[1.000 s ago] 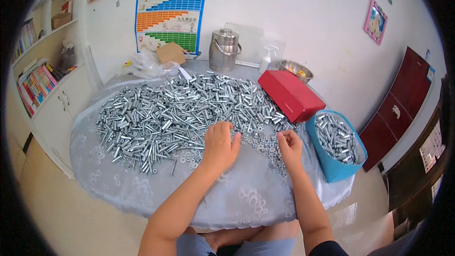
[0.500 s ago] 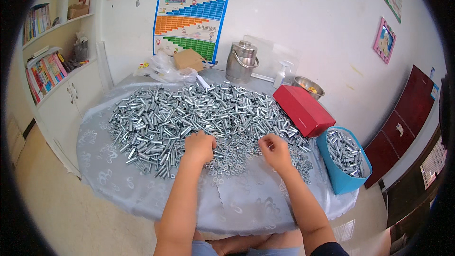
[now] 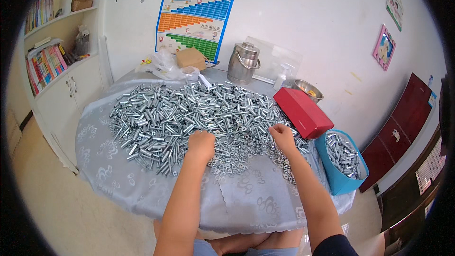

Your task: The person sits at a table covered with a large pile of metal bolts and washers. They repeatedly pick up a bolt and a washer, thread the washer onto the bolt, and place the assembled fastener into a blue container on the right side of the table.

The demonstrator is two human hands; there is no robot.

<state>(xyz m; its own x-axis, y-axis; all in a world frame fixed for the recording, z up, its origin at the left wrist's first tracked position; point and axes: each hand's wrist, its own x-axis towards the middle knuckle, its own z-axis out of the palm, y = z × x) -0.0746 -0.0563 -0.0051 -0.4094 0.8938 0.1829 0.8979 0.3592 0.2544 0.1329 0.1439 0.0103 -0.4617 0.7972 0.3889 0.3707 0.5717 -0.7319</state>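
A wide pile of silvery metal sleeves and bolt-like rods covers the table, with loose washers and nuts along its near side. My left hand rests at the pile's near edge, where rods meet washers. Its fingers are curled and largely hidden behind the back of the hand. Farther right, my right hand is over the pile's right part, near the red box. Its thumb and fingers are drawn together; whatever they hold is too small or hidden to make out.
A red box borders the pile on the right, beside a blue fabric bin full of metal sleeves. Behind stand a steel pot, a spray bottle, a metal bowl, a plastic bag and a cardboard box.
My right hand has shifted right and farther away, toward the red box. My left hand has moved slightly right, its fingers still curled. The whole view has tilted a little.
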